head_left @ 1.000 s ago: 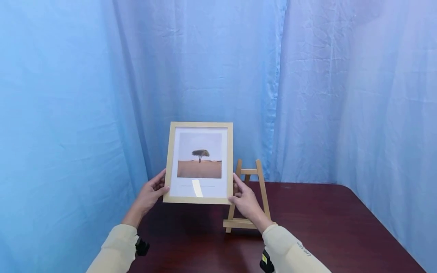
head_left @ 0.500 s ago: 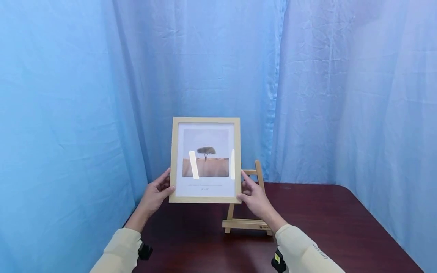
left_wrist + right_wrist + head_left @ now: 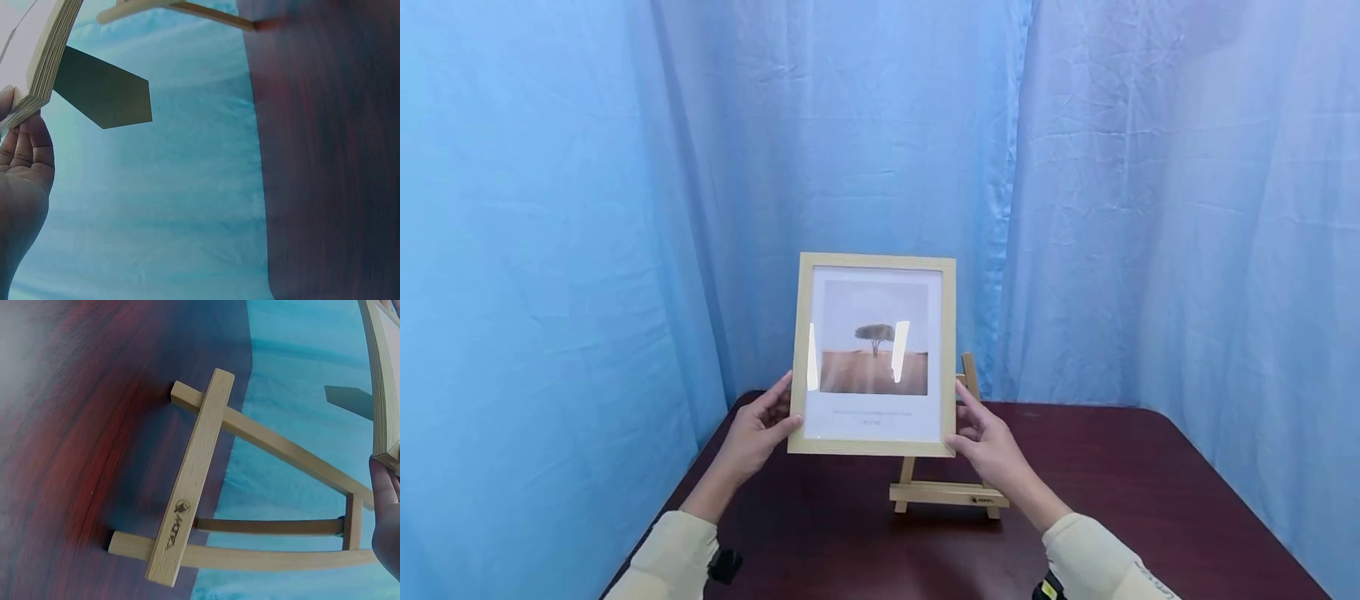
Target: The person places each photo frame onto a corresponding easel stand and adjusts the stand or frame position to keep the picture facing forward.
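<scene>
A light wooden picture frame (image 3: 874, 447) with a print of a lone tree is held up off the table by both hands. My left hand (image 3: 751, 437) grips its lower left side, thumb on the front and fingers behind. On the lower right side my right hand (image 3: 992, 446) holds it the same way. Behind the frame stands a small wooden easel (image 3: 949, 495), its upper part largely hidden. The right wrist view shows the easel's ledge (image 3: 190, 478) with a dark logo. From the frame's back juts a dark support flap (image 3: 106, 90), seen in the left wrist view.
The easel stands on a dark red-brown wooden table (image 3: 1097, 483) with a rounded far right corner. Blue curtains (image 3: 880, 125) hang behind the table and along both sides.
Both hands have carried the picture frame to the right and it looks larger now. It covers more of the easel's upper part. The easel has stayed in place.
</scene>
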Demonstrator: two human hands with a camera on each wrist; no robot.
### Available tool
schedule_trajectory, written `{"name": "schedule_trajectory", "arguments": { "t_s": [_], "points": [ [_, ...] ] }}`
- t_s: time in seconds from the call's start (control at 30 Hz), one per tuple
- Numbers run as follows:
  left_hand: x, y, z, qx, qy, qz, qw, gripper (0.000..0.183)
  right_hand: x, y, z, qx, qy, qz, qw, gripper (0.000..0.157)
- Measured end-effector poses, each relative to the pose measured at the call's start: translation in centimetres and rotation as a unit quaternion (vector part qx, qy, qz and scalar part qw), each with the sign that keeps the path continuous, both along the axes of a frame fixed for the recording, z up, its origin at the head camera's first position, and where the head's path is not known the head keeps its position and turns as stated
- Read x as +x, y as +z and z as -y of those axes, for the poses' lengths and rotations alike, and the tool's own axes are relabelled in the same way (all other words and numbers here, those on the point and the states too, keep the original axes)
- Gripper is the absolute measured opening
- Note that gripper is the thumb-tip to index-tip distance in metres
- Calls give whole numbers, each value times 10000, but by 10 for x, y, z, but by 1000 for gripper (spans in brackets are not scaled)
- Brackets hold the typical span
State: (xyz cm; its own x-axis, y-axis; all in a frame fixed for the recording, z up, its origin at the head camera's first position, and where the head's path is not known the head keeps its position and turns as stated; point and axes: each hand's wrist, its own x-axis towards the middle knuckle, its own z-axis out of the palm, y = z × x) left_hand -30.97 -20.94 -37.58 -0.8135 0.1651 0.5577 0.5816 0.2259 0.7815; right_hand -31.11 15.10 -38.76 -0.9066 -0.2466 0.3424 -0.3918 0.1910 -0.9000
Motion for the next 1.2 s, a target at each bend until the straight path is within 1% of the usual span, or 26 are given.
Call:
{"name": "schedule_trajectory", "arguments": {
  "t_s": [0.2, 0.37, 0.5, 0.67, 0.77, 0.9, 1.1, 1.2],
  "points": [
    [7, -3, -9, -22, -56, -54, 10000, 64, 16, 2, -12, 70, -89, 22, 9999, 82],
    [11, -6, -16, -11, -171, -43, 9998, 65, 25, 3, -21, 116, -139, -27, 9998, 82],
    [18, -6, -23, -22, -299, -59, 9995, 65, 32, 2, -30, 54, -40, -195, 9998, 82],
    [24, -4, -33, -36, -338, -153, 9993, 66, 40, 0, -41, 6, -31, -492, 9988, 82],
    [26, -5, -39, -22, -353, -191, 9992, 65, 44, -1, -46, 15, -102, -566, 9983, 82],
    [27, -10, -47, -40, -441, -156, 9989, 65, 50, -3, -55, 113, -150, -607, 9980, 81],
    [28, -18, -60, -118, -486, 1, 9988, 66, 58, -10, -71, 315, -267, -561, 9976, 81],
    [26, -21, -66, -172, -566, 54, 9982, 67, 60, -14, -78, 372, -307, -667, 9966, 81]
  ]
}}
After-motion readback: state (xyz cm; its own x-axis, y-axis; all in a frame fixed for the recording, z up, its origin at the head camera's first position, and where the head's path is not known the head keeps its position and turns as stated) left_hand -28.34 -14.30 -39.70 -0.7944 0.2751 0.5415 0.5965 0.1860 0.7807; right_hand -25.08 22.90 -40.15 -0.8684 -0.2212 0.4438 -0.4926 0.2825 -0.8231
